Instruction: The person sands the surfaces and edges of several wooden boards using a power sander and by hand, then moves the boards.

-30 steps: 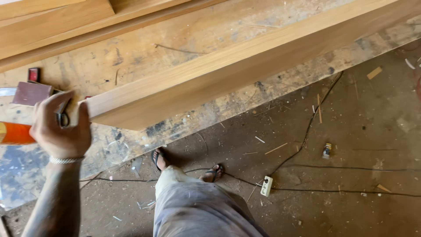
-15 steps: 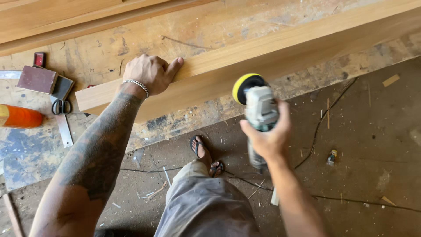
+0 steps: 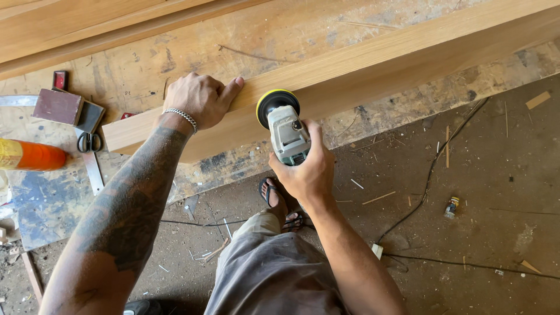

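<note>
Two hands share the work: the left hand lies flat, fingers spread, on the top edge of the long wooden plank near its left end, while the right hand is wrapped tight around the body of a grey angle sander. The sander's yellow-rimmed disc meets the plank's front face, just right of the left hand's fingertips. The plank lies along the front edge of the stained workbench, overhanging it slightly.

The closeness is the main risk: a kick sideways could carry the disc into those fingers. With one palm as the only restraint, the plank might shift or tip off the front edge. A black power cable trails across the floor near the sandalled foot, a likely snag.
</note>
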